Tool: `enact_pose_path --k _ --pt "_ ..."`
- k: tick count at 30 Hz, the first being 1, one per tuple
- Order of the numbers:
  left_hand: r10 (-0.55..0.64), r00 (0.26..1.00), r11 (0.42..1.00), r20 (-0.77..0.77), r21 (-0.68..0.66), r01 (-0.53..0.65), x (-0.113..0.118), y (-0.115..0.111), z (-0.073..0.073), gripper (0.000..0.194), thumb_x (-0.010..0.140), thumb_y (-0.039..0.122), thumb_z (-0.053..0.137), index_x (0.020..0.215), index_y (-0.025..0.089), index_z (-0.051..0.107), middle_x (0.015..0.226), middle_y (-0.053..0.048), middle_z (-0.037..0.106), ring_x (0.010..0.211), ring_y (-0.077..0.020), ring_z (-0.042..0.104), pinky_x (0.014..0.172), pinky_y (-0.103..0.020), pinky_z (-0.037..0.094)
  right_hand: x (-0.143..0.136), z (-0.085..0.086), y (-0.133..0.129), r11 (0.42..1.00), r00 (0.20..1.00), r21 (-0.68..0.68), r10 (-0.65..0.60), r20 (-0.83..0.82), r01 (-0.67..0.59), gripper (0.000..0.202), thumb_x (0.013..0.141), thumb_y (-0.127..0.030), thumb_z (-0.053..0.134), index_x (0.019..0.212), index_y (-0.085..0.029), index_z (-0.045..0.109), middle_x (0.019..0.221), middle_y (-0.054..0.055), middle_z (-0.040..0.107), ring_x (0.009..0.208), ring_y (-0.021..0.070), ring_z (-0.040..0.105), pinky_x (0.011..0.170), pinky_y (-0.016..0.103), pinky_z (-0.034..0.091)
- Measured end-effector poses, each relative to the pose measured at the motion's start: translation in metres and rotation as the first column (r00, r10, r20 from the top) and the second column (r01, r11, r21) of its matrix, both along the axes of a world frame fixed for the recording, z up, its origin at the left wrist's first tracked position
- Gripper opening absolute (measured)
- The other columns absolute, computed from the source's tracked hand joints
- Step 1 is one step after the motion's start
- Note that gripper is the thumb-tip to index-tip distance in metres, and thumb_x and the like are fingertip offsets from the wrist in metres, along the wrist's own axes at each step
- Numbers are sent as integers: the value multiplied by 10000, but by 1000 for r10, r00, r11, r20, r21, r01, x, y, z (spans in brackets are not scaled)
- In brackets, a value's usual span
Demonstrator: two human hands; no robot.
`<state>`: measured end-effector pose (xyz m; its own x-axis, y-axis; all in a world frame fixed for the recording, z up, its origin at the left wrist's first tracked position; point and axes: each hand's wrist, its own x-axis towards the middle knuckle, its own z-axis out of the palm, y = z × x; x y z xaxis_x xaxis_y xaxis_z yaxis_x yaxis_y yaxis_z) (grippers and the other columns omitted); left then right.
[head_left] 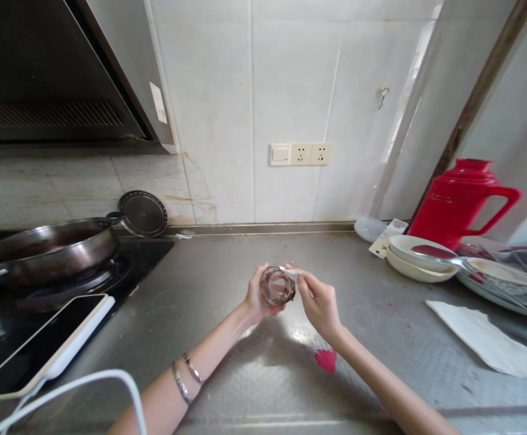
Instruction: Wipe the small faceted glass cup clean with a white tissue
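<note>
My left hand point(255, 297) is wrapped round a small clear glass jar point(278, 286), held above the metal counter with its round opening turned toward me. A folded white tissue point(292, 274) is pinched between the thumb and fingers of my right hand point(321, 302). It touches the jar's upper right rim. Dark brownish patches show on the glass, though I cannot tell whether they are dirt or shadow. Below my right hand a small pinkish-red scrap point(326, 360) lies on the counter.
On the left, a steel pan point(64, 248) sits on the black stove point(148, 257), near a phone point(41, 344) with a white cable point(109, 376). To the right stand white bowls point(420, 269), a red thermos point(456, 202), a flowered plate point(476, 283) and a white paper sheet point(490, 338).
</note>
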<state>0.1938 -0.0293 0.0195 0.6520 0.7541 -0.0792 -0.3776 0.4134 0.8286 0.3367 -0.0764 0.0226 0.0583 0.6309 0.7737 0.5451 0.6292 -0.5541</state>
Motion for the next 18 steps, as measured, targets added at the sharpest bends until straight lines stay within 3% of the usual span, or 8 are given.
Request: enact_pose_path --k 4,12,15,18 --pt "35 997 998 -74 56 -31 -3 4 -2 657 821 654 309 856 97 656 618 -107 636 343 -119 438 335 -209 148 1 1 5 999 999 46 12 52 -15 293 928 -241 434 1051 -199 696 1003 69 743 865 200 726 717 267 592" --pt "23 990 980 -142 198 5 -3 4 1 624 842 617 347 655 93 629 492 -65 548 340 -92 372 326 -216 140 2 5 5 981 982 175 54 181 -87 319 922 -160 408 1118 -207 656 1053 74 728 965 197 700 821 306 590" --pt "27 982 985 -190 170 6 -1 5 -5 604 849 622 338 558 139 555 432 -36 488 335 -91 343 337 -231 156 3 7 4 944 938 277 78 337 -179 374 908 -98 398 1216 -190 590 1098 90 709 1067 200 657 886 339 576" --pt "47 972 997 -229 75 -31 1 5 -11 584 860 624 314 595 158 547 409 -20 464 349 -120 382 354 -250 186 3 6 3 899 880 352 69 471 -259 416 894 -69 426 1293 -146 517 1124 118 695 1161 216 597 945 375 553"
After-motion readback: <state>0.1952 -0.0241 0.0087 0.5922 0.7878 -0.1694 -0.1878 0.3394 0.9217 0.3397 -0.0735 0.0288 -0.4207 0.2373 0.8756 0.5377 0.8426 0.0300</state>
